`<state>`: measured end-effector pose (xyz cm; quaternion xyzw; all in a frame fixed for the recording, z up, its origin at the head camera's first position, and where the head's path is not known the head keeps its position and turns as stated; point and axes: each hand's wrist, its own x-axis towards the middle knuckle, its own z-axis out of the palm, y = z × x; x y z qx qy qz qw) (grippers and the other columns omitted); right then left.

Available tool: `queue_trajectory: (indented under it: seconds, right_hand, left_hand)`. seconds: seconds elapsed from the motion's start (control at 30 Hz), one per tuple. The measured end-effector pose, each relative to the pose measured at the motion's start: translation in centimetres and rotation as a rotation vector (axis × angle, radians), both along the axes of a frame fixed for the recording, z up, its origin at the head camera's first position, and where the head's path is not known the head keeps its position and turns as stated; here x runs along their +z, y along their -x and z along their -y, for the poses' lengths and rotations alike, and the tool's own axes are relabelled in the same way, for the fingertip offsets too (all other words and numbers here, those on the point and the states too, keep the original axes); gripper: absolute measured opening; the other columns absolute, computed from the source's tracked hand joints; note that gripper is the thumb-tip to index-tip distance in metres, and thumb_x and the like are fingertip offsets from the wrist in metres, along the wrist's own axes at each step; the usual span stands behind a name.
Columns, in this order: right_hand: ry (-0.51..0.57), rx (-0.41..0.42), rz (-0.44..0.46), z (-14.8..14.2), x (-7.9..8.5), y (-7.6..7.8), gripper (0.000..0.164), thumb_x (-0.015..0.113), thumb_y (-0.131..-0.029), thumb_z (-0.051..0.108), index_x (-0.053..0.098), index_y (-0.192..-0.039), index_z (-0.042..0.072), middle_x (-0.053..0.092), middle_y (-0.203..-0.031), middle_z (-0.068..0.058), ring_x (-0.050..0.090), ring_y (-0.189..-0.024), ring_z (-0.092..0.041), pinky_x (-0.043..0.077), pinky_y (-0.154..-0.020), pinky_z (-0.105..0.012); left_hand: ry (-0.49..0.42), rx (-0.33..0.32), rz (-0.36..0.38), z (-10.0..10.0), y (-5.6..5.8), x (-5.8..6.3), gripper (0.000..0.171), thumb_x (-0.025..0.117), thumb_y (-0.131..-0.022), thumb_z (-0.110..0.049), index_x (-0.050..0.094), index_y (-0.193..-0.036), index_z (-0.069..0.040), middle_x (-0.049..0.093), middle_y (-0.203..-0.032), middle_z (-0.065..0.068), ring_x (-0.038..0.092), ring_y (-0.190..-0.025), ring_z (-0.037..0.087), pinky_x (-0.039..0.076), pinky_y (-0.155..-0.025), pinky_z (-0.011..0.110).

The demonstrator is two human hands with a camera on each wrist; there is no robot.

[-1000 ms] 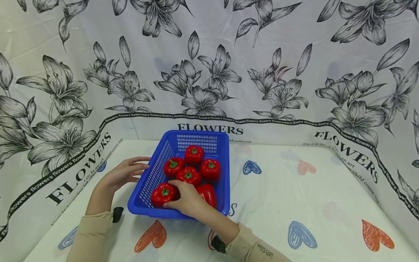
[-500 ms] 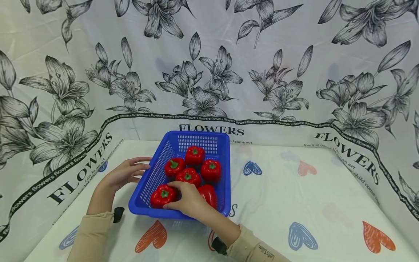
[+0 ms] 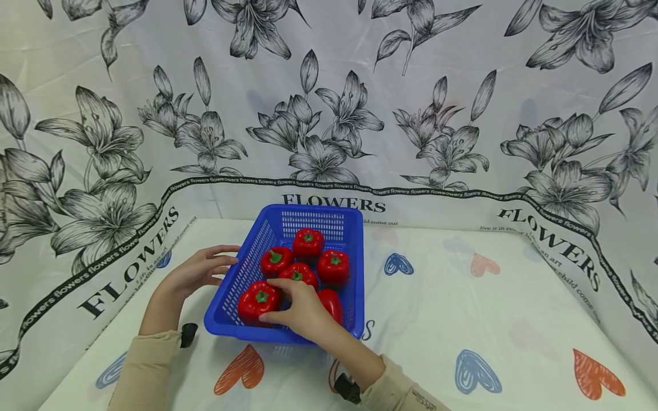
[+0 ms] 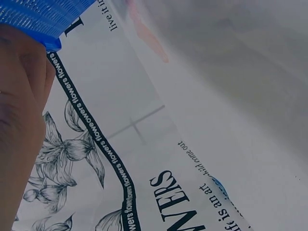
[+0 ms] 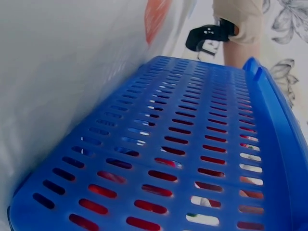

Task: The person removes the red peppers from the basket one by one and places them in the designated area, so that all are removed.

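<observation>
A blue plastic basket [image 3: 357, 274] with slotted walls stands on the table, several red bell peppers [image 3: 308, 244] with green stems inside it. My right hand [image 3: 305, 313] reaches over the near rim and holds the front-left bell pepper [image 3: 251, 305] between thumb and fingers. My left hand [image 3: 197, 270] is at the basket's left side, its extended fingertips at the rim. In the left wrist view, that hand [image 4: 19, 115] appears beside the basket wall [image 4: 41, 17]. The right wrist view shows mostly the slotted wall [image 5: 192, 120], with red showing through; the right hand is not discernible there.
A white cloth printed with hearts [image 3: 478, 371] covers the table. Behind it hangs a flower-printed curtain [image 3: 437, 68] with a dark lettered band. To the right of the basket lies a wide stretch of cloth.
The right hand and the held bell pepper have risen slightly from the basket's near corner. The left hand keeps its place at the rim. The head view has shifted a little.
</observation>
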<state>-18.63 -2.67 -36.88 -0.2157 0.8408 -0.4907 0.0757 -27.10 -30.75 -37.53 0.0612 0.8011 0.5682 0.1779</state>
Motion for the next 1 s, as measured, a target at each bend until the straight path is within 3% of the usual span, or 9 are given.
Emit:
queue_trajectory:
  seconds: [0.23,0.73,1.0]
  right_hand:
    - [0.099,-0.003,0.032,-0.8,0.2,0.0,0.061,0.078,-0.083,0.021,0.055,-0.139,0.015,0.059,-0.139,-0.008,0.058,-0.127,-0.027,0.051,-0.098,-0.04]
    - [0.166,-0.056,0.072,-3.2,1.7,0.3,0.062,0.078,-0.083,0.021,0.054,-0.14,0.02,0.057,-0.142,-0.007,0.055,-0.131,-0.03,0.049,-0.1,-0.045]
    - [0.213,-0.051,0.047,-4.3,2.4,0.5,0.062,0.077,-0.084,0.023,0.052,-0.141,0.023,0.054,-0.145,-0.004,0.053,-0.133,-0.029,0.048,-0.102,-0.044]
  left_hand:
    - [-0.006,-0.009,-0.003,0.0,-0.1,-0.1,0.063,0.053,-0.1,-0.028,0.028,-0.15,0.001,0.069,-0.103,-0.01,0.068,-0.095,0.011,0.055,-0.084,0.036]
    - [-0.029,-0.023,-0.007,0.1,-0.1,-0.2,0.061,0.051,-0.101,-0.026,0.027,-0.149,0.003,0.07,-0.101,-0.01,0.069,-0.093,0.01,0.056,-0.082,0.035]
    - [-0.042,-0.021,-0.003,0.2,-0.1,-0.1,0.06,0.051,-0.101,-0.025,0.027,-0.149,0.002,0.07,-0.098,-0.011,0.069,-0.091,0.009,0.056,-0.08,0.034]
